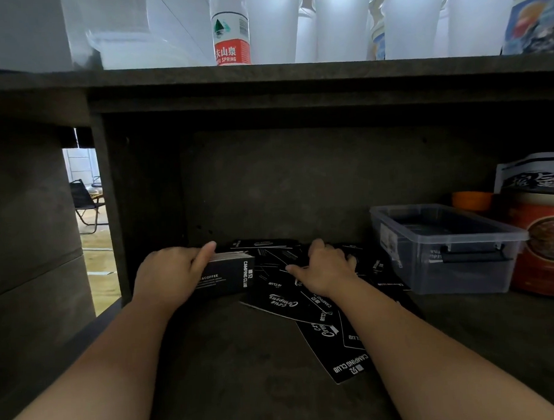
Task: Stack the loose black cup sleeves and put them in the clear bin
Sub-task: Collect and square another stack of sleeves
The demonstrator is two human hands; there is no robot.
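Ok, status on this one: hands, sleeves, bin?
Left hand grips stacked sleeves. Right hand on loose sleeves. Clear bin right of pile, path unblocked.
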